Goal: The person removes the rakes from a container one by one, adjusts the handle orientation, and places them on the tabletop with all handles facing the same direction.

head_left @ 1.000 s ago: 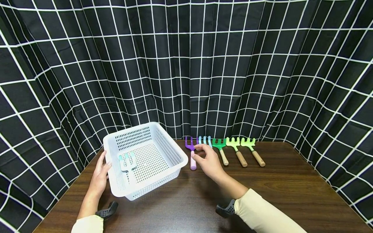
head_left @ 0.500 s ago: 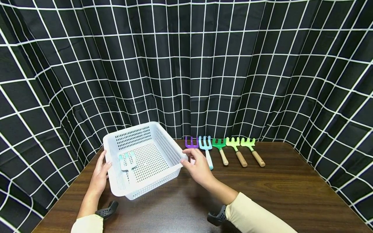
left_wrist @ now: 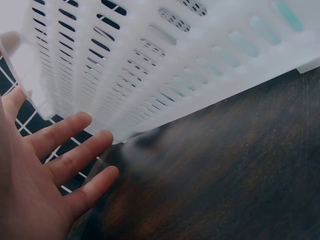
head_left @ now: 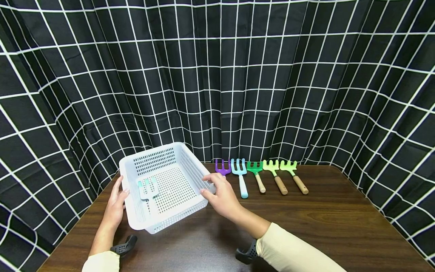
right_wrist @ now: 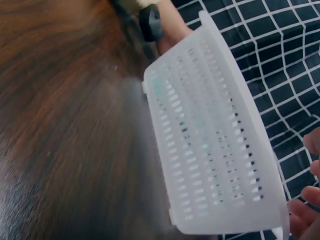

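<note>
In the head view a white plastic basket (head_left: pixel 200 166) stands at a slant on the table, a pale hand fork (head_left: pixel 148 193) with teal tine tips lying inside. At its left rim my left hand (head_left: pixel 115 206) grips with the thumb over the edge; several fingers spread below it in the left wrist view. My right hand (head_left: pixel 222 196) holds the right front corner, thumb and forefinger at the rim. Behind that hand, a purple hand fork (head_left: pixel 222 169) shows its tines, its handle mostly hidden. The right wrist view shows right-hand fingertips (right_wrist: pixel 311 195) beside the basket's rim.
To the right, a row of hand forks lies near the back edge: a light blue one (head_left: pixel 243 187), a dark green one (head_left: pixel 256 170) and lime ones (head_left: pixel 300 184) with wooden handles. A black gridded curtain (head_left: pixel 272 94) hangs behind the brown table (head_left: pixel 326 223).
From beside the purple fork, my right hand has moved left onto the basket's right corner, uncovering the light blue fork. The left hand and basket have barely shifted.
</note>
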`<state>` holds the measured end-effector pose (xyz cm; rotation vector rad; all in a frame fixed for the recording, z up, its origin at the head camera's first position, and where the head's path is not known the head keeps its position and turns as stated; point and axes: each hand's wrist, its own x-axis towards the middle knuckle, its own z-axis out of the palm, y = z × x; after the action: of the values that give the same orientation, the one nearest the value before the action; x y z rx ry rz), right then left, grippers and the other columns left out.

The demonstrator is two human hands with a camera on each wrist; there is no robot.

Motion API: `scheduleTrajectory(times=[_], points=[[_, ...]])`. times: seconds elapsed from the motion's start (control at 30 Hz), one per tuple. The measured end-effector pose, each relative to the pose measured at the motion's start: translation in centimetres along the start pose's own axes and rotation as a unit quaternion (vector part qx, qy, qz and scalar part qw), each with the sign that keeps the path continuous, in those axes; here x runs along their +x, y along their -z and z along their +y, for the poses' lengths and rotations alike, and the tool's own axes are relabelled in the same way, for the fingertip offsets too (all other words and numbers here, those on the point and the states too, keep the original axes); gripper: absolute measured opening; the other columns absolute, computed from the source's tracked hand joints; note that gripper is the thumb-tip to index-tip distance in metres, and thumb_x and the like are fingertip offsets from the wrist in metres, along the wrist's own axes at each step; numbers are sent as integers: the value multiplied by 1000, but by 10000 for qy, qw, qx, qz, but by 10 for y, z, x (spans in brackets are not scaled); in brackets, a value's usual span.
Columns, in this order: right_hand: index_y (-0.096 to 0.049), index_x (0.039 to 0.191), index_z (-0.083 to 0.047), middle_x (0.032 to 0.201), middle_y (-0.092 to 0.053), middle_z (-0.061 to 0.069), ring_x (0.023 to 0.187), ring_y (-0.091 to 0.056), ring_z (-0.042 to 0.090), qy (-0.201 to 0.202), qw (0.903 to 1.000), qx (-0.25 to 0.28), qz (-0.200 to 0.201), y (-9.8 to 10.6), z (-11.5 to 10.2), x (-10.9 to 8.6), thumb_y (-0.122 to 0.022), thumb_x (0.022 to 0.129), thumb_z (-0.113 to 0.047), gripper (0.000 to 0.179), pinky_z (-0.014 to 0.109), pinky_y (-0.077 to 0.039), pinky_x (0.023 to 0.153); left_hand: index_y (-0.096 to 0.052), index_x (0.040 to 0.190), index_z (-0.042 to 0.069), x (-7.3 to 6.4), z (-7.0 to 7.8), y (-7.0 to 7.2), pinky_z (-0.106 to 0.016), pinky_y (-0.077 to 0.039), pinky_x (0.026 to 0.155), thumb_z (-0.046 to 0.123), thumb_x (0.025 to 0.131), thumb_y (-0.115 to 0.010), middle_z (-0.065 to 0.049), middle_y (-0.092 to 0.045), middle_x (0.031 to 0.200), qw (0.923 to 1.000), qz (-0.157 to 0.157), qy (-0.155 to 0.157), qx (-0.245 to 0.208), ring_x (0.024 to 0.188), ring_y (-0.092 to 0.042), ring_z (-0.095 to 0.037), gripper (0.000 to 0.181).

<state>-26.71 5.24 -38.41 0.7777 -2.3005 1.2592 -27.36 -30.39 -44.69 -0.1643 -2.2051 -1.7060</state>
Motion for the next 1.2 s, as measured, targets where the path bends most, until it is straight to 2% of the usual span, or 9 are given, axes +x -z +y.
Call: scheduleTrajectory(times=[0.07,0.17,0.23,0.3,0.4,0.83,1.0,1.1,1.2], points=[[-64,112,-2,109,-61,14,102,-57,32,44,9999,105,-100,-2,-3,2,-73,83,-10,32,52,-37,96,-8,157,12,0,0,0,-25,-48,68,26,106,-34,12,-58,107,10000,2,2,26,88,-60,-1,58],[-64,114,-2,109,-60,15,99,-60,32,-71,9993,302,-221,-6,-8,4,-72,84,-11,32,63,-13,106,-8,157,12,0,1,0,-25,-48,67,26,106,-34,14,-59,106,10000,5,12,19,87,-60,-1,59],[-63,115,-3,111,-60,15,99,-62,32,-171,9985,429,-290,-8,-11,5,-72,85,-12,32,63,-12,107,-8,157,12,0,0,0,-25,-48,66,25,106,-34,18,-59,104,10000,9,7,-5,87,-60,-1,59],[-63,115,-5,112,-59,13,99,-63,30,-274,9978,507,-316,-10,-14,6,-72,85,-12,32,55,-28,104,-8,157,11,0,-1,0,-25,-48,66,24,106,-34,20,-59,103,10000,5,-2,-38,86,-60,-1,58],[-64,115,-5,114,-59,10,102,-63,28,-330,9971,616,-316,-13,-18,6,-71,85,-12,32,46,-48,86,-8,157,10,1,-2,0,-25,-48,65,23,106,-34,22,-59,101,10000,-14,-11,-41,86,-60,-1,58],[-60,119,0,115,-58,13,103,-63,33,-393,9935,912,-561,-27,-31,17,-69,86,-15,37,43,-49,88,-9,157,10,-3,-1,-1,-26,-48,64,21,106,-34,15,-59,105,10000,12,-67,-31,86,-60,-1,58],[-61,121,-4,120,-59,12,106,-62,32,-807,9860,1343,-573,-29,-31,22,-71,87,-15,37,42,-48,90,-9,157,12,-1,0,-2,-26,-49,66,23,106,-33,10,-58,109,9999,-31,-105,-37,87,-60,-1,57],[-61,124,-7,125,-58,11,108,-62,30,-950,9823,1402,-798,-29,-34,25,-70,88,-18,38,38,-49,88,-8,157,13,1,-1,-1,-25,-49,66,23,107,-33,12,-58,109,9999,-38,-109,-24,88,-61,-2,57],[-59,129,-10,131,-57,7,111,-60,28,-1046,9771,1368,-1251,-31,-38,28,-69,90,-22,42,35,-49,85,-8,157,12,1,-3,1,-25,-49,65,22,106,-33,16,-59,107,9999,-33,-95,-14,87,-61,-2,57]])
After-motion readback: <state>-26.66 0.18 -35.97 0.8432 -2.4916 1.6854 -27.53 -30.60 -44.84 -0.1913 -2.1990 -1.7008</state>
